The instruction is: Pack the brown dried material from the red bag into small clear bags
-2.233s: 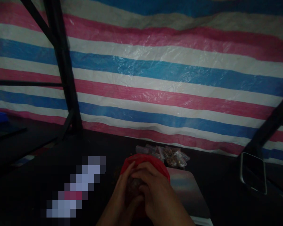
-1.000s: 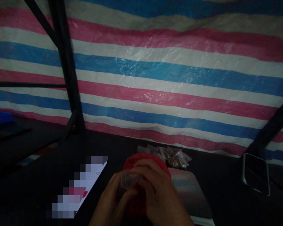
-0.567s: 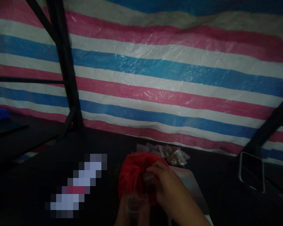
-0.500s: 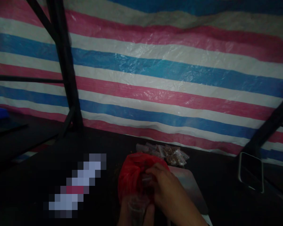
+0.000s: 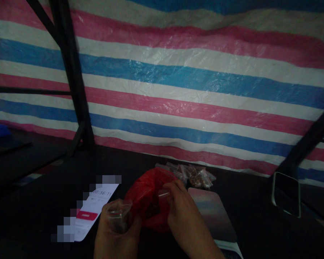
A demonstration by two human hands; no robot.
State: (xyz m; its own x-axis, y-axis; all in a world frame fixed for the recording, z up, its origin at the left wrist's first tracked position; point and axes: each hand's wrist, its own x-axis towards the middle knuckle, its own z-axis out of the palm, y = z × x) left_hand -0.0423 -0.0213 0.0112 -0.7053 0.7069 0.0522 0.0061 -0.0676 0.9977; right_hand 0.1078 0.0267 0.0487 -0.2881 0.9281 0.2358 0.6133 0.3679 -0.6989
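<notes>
A small clear zip bag (image 5: 119, 216) with its top apart sits in my left hand (image 5: 116, 230), whose fingers and thumb curl round it. Its contents are too dark to tell. To the right of it an open red plastic bag (image 5: 144, 189) stands on the black table, with dim brownish stuff inside. My right hand (image 5: 182, 208) is closed at the right side of the red bag's mouth. A small clear plastic piece (image 5: 164, 194) sticks out from its fingers over the opening; its exact kind is unclear.
Several filled zip bags (image 5: 198, 176) lie behind the red bag. A flat-topped scale (image 5: 213, 212) sits to the right. A lit phone showing a timer (image 5: 97, 201) lies at left, partly blurred out. Another phone (image 5: 286, 196) leans at a dark post (image 5: 297, 154). Striped sheeting (image 5: 178, 90) hangs behind.
My left hand has moved left and up with the clear zip bag, away from the front of the red bag. My right hand has shifted slightly at the bag's mouth, which now shows more.
</notes>
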